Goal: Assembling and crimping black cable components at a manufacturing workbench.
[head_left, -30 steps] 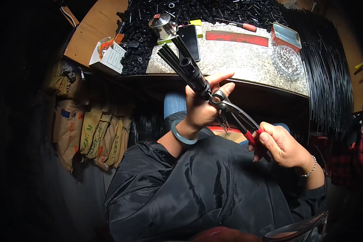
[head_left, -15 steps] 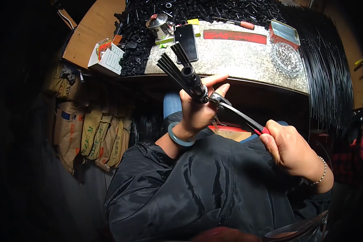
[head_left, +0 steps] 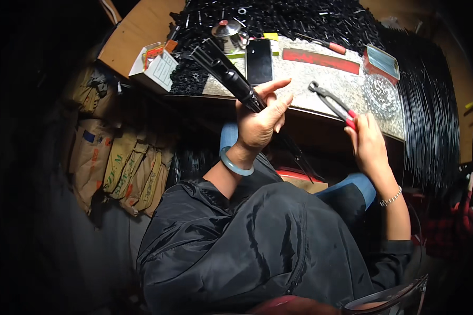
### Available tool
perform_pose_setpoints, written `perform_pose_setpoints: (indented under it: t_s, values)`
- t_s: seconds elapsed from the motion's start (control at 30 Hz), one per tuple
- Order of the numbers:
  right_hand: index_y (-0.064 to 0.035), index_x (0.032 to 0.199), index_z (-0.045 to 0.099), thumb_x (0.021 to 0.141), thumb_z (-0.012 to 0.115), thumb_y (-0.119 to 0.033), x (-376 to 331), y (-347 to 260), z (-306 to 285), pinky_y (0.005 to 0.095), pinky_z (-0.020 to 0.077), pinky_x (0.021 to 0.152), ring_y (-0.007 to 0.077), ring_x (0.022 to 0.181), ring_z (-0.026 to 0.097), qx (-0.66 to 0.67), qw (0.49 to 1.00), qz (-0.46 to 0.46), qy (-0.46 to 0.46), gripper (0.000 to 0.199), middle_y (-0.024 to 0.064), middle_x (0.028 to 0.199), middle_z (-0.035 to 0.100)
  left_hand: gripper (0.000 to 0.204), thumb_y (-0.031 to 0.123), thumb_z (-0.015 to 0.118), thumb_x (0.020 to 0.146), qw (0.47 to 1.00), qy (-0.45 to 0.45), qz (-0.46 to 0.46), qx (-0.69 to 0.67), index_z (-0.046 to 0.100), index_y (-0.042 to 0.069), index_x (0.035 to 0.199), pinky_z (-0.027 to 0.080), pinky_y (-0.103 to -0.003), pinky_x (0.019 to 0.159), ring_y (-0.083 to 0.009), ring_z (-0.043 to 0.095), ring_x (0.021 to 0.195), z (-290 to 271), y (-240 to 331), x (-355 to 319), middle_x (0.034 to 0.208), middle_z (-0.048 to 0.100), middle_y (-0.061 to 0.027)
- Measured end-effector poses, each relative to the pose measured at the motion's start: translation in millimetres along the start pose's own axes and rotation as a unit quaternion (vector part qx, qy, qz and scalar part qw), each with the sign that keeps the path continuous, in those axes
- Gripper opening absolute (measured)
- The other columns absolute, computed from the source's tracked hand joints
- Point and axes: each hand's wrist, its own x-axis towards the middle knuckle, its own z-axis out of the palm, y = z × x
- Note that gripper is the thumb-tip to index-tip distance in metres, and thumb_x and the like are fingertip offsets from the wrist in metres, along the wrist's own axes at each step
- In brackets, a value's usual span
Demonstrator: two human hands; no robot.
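My left hand [head_left: 258, 122] grips a bundle of black rods [head_left: 227, 74] held together by a dark sleeve, with the fingers partly spread; the bundle points up and to the left over the bench edge. A pale blue bangle sits on that wrist. My right hand [head_left: 369, 144] holds red-handled pliers [head_left: 332, 103] by the handles, the jaws pointing up-left over the speckled bench top [head_left: 305, 73]. The pliers are apart from the bundle.
On the bench lie a black phone [head_left: 259, 61], a red flat strip [head_left: 320, 60], a small metal pot [head_left: 227, 30], a clear dish [head_left: 381, 94] and a heap of black parts [head_left: 299, 18]. A white box [head_left: 155, 64] sits at left. Long black rods [head_left: 431, 105] hang at right; sacks [head_left: 121, 168] stand below left.
The right hand has pulled the pliers away from the bundle and moved them up and right toward the bench. The left hand has lifted the bundle higher and spread its fingers.
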Motion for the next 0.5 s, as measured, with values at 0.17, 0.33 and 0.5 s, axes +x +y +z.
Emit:
perform_pose_setpoints:
  t_s: [0.17,0.33,0.5]
  values:
    - [-0.005,0.097,0.055,0.079,0.063,-0.02,23.8,47.5,55.8,0.0388,0.043,0.074,0.028,0.086,0.053,-0.208,0.976,0.011,0.056,0.025,0.0128,0.093,0.052,0.024,0.001,0.055,0.088,0.999,0.002,-0.008,0.051,0.058,-0.006,0.111,0.032,-0.019,0.039,-0.0045,0.04,0.04,12.7,1.2,-7.4,0.058,0.048,0.0024]
    - [-0.0052,0.083,0.058,0.073,0.063,-0.012,0.9,-35.6,19.7,0.0403,0.0429,0.073,0.0322,0.076,0.054,0.115,0.983,-0.126,0.065,0.013,0.0127,0.079,0.056,0.023,0.005,0.051,0.092,0.988,0.053,0.058,0.133,0.057,-0.003,0.113,0.038,-0.02,0.046,-0.006,0.046,0.05,-3.7,5.9,-26.5,0.064,0.05,0.0023]
    - [0.0,0.12,0.048,0.071,0.075,-0.042,-84.7,-55.9,21.0,0.0382,0.0389,0.096,0.0303,0.105,0.053,0.451,0.87,0.018,-0.197,0.07,0.0178,0.108,0.056,0.03,0.035,0.048,0.095,0.938,0.039,0.076,-0.335,0.061,0.008,0.096,0.035,-0.021,0.055,-0.0095,0.037,0.057,1.6,27.4,-42.2,0.06,0.035,0.0031]
